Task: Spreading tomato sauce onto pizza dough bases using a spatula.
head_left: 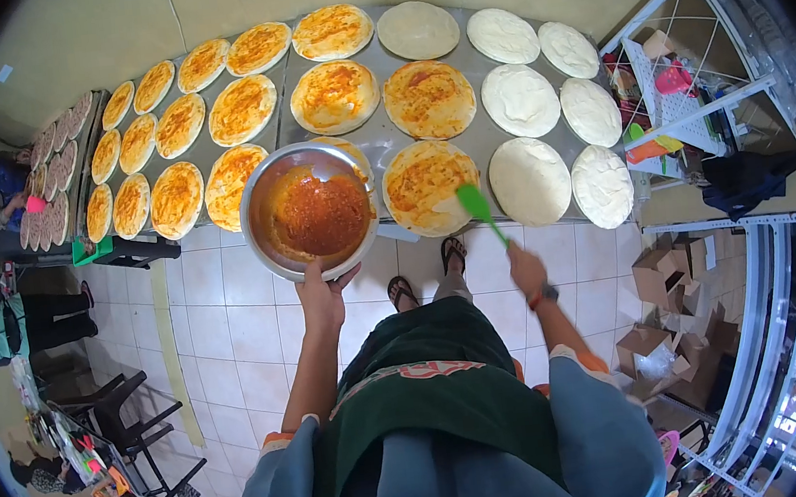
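My left hand holds a metal bowl from below, tilted so its chunky orange-red sauce shows. The bowl hangs over the near edge of a metal table and partly covers a sauced flatbread. In my right hand is a green spatula, its head at the right edge of a round dough base partly coated with sauce. Right of it lie several plain dough rounds; one more plain round lies at the back. Rows of sauced rounds cover the left side.
A white shelf rack with utensils stands at the right end of the table. Cardboard boxes lie on the floor at right. A green crate is under the table's left part. Several people are at far left, one beside topped rounds.
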